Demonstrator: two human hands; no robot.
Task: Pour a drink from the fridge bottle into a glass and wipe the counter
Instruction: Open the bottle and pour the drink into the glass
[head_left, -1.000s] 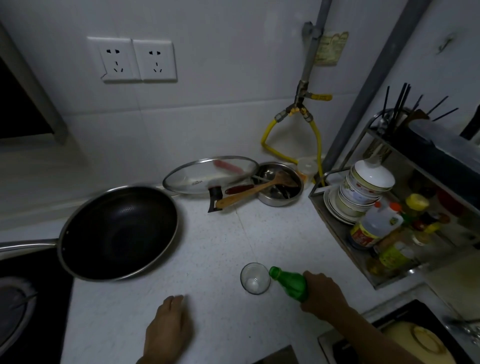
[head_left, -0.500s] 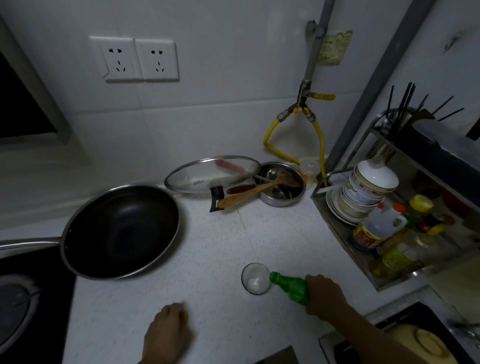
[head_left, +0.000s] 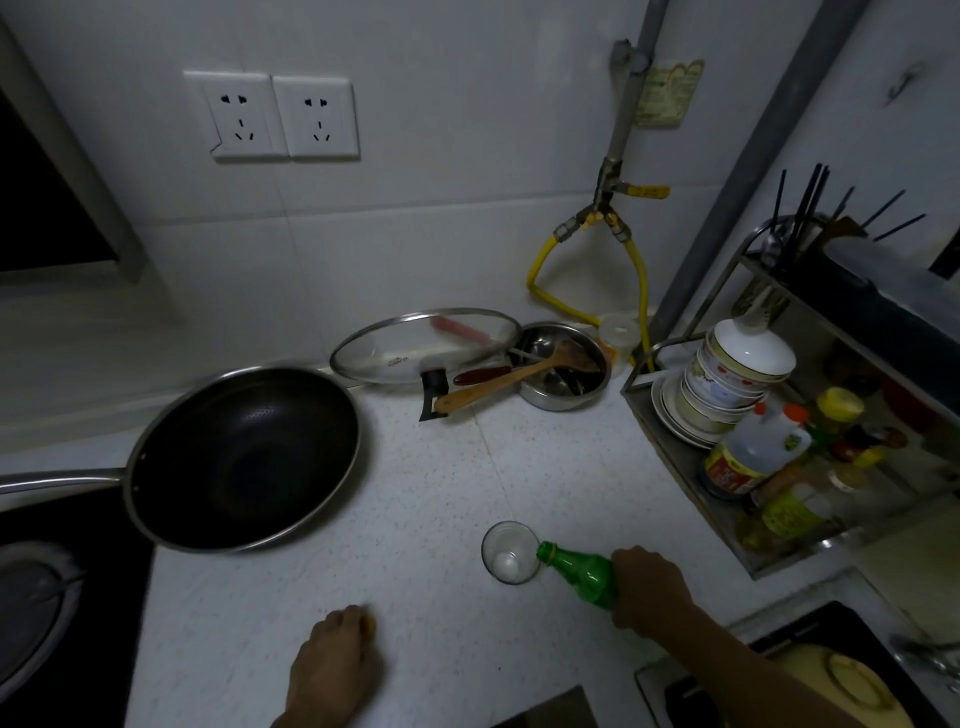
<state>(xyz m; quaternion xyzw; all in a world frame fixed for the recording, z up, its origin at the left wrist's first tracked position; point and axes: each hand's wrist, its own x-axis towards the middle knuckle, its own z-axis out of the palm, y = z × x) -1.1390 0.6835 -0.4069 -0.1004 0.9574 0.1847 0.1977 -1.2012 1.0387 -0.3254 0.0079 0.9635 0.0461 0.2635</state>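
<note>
A small clear glass (head_left: 511, 552) stands on the white speckled counter (head_left: 447, 467). My right hand (head_left: 649, 592) grips a green plastic bottle (head_left: 584, 574), tilted nearly flat, with its open mouth touching the glass's right rim. A little pale liquid lies in the bottom of the glass. My left hand (head_left: 335, 670) rests on the counter to the lower left, fingers curled around a small yellow thing (head_left: 370, 626) that peeks out at the fingertips; what it is cannot be told.
A black wok (head_left: 244, 457) sits left, half over the stove (head_left: 57, 597). A glass lid (head_left: 423, 345), a steel bowl (head_left: 563, 371) with a wooden spatula and a dish rack (head_left: 727, 535) with bowls and bottles line the back and right. A sink (head_left: 810, 670) lies lower right.
My left hand went from lying flat to curled, drawn slightly back. The bottle's mouth has stayed at the glass rim, and the right hand has barely moved.
</note>
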